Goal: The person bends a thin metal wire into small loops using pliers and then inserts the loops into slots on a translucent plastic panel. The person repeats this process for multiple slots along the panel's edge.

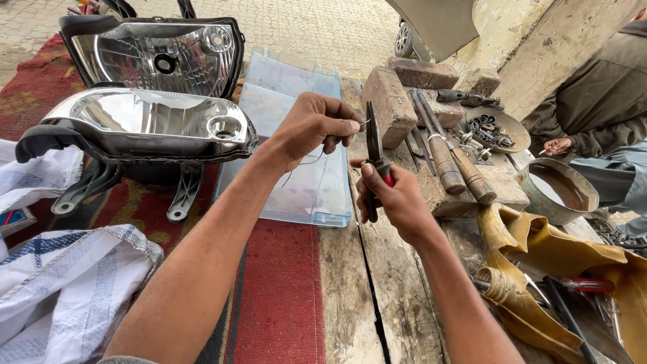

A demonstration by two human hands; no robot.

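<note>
While your left hand (pixel 315 126) pinched a thin wire (pixel 304 164) between thumb and fingertips, closed tight on it, your right hand (pixel 394 200) was wrapped shut around the red-handled pliers (pixel 374 154), nose pointing up just beside the wire's short free end. Item held: wire, fine, springy, its tail looping down below the left hand, above the clear blue plastic tray (pixel 296 135). Risk noted: so little wire stood proud of your fingertips that the plier nose could have nipped skin rather than metal. Risk noted: a slack pinch could have let the wire slip and drop onto the tray or into the gap between the planks of the wooden surface (pixel 350 296), hard to find again. Adjacent: two headlight housings (pixel 151 121) on the red cloth (pixel 276 296), near enough for a swung elbow to scratch the reflectors; wooden-handled tools (pixel 458 165) lay close by the right hand.
</note>
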